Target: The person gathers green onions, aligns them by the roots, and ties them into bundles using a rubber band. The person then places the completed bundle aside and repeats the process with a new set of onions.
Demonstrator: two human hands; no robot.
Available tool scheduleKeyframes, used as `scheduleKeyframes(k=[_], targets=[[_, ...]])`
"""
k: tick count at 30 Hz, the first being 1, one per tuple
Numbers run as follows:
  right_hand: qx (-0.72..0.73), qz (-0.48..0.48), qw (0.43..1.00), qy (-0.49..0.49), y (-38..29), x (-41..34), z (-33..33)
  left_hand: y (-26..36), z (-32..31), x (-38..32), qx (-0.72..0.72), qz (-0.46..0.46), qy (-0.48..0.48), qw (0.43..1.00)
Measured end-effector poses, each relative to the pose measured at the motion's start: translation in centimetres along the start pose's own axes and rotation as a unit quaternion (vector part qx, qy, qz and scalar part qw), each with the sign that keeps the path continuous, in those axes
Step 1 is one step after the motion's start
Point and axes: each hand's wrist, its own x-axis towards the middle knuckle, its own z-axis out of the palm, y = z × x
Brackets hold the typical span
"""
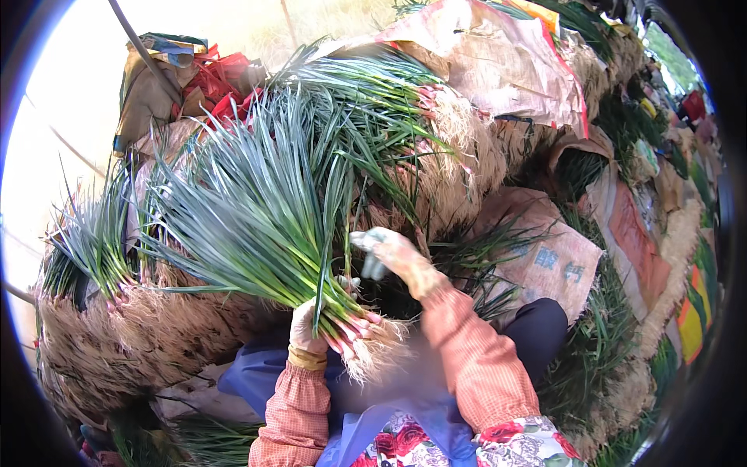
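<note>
My left hand [308, 328], in a pale glove, is closed around the lower stems of a large bunch of green garlic [274, 233]. Its long leaves fan to the upper left; pinkish stem bases and pale stringy roots [376, 350] point to the lower right, above my lap. My right hand [394, 254], also gloved and blurred by motion, is just right of the bunch with its fingers apart. A single upright stem [348, 245] stands close to its fingertips; whether they touch is unclear. No object shows in that hand.
More garlic plants [461, 146] are heaped ahead, roots facing me, with another pile [117, 315] at left. A pale woven sack [490, 58] covers the heap's top. Another sack bearing writing [543, 251] lies by my knee. Red plastic strips [219, 76] sit at the back left.
</note>
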Motion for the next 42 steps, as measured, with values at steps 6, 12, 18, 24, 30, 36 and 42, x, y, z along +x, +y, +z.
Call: scheduleKeyframes(k=[6, 12, 18, 24, 30, 36, 42], targets=[[-0.361, -0.119, 0.925, 0.019, 2.3, 1.7, 5.8, 0.7, -6.8, -0.2, 0.070, 0.006, 0.108, 0.992], [0.210, -0.070, 0.947, 0.232, 4.2, 2.4, -0.7, 0.7, -0.7, -1.7, -0.092, -0.042, -0.051, 0.994], [0.017, -0.198, 0.923, 0.329, 4.4, 1.3, -7.0, 2.0, -0.6, -2.6, 0.111, 0.027, -0.064, 0.991], [-0.289, 0.077, 0.935, 0.192, 7.3, 3.7, -7.3, 1.4, 1.9, -2.7, -0.015, 0.049, -0.036, 0.998], [-0.065, -0.094, 0.873, 0.473, 8.3, -2.1, -10.1, 1.7, 3.9, -3.3, 0.011, 0.062, -0.066, 0.996], [-0.257, -0.035, 0.965, 0.035, 5.7, -6.6, -2.2, 1.6, 4.0, -3.1, -0.042, 0.133, -0.145, 0.980], [0.201, 0.025, 0.957, -0.208, 1.3, -0.4, 5.6, 1.8, 0.0, -2.9, 0.027, 0.096, -0.117, 0.988]])
